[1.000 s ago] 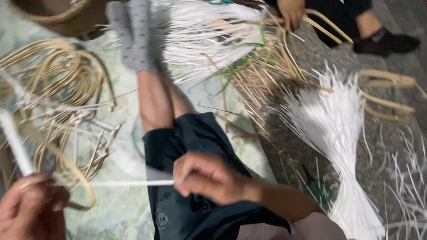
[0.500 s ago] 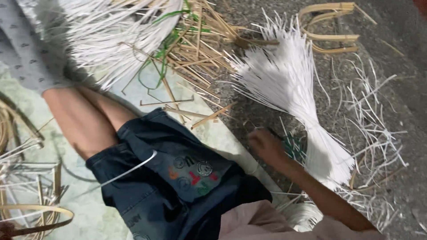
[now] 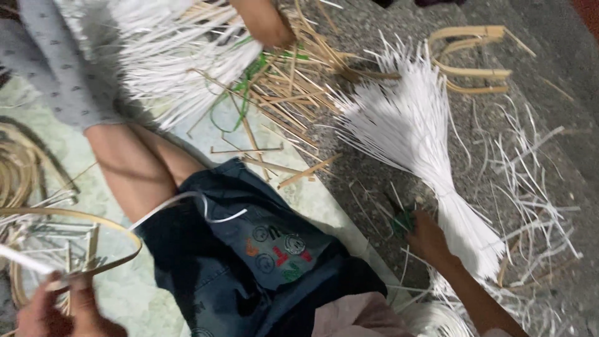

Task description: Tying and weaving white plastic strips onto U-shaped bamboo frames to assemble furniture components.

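My left hand (image 3: pixel 55 307) at the bottom left grips a flat white strip (image 3: pixel 19 259) together with the cane hoop (image 3: pixel 93 219) of a half-woven frame. A loose end of white strip (image 3: pixel 187 200) lies across my dark denim shorts (image 3: pixel 249 262). My right hand (image 3: pixel 429 238) is stretched out to the right on the stone floor, its fingers curled on a small green-handled tool (image 3: pixel 402 220). It lies right beside a tied bundle of white strips (image 3: pixel 430 156). The picture is blurred, so the grip on the tool is hard to make out.
Another heap of white strips (image 3: pixel 168 56) and tan cane splints (image 3: pixel 293 81) lies at the top, with another person's limb (image 3: pixel 262 22) on it. Bent cane hoops (image 3: pixel 474 56) sit at the top right. Coiled cane (image 3: pixel 19 175) is on the left and loose white offcuts (image 3: pixel 530 206) on the right.
The view has swung right. My right hand let go of the white strip over my lap and reached out to the green-handled tool beside the bundle. My left hand kept its hold.
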